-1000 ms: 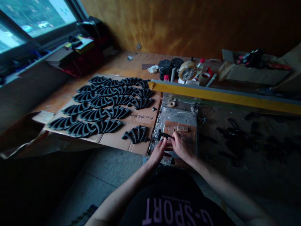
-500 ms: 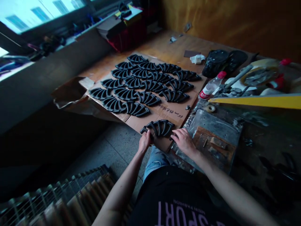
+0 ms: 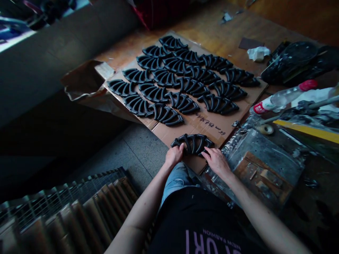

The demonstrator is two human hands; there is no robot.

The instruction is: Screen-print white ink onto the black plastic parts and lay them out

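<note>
Cardboard (image 3: 170, 135) crowded with black parts (image 3: 171, 119), bottle (image 3: 282, 98) alongside, tape roll (image 3: 262, 129) nearby

We see short row of black, curved pieces (image 3: 195, 137), fanned side by side. Dark and glossy, highlights along upper edges. Each piece slim in stem, broader at far end; far ends meet in arched line, stems bowing toward us. Gaps show between stems. All lie flat, at near corner of brown cardboard (image 3: 174, 132). Outermost pieces slant outward, partly covered at both ends; exact count we cannot tell.
</note>
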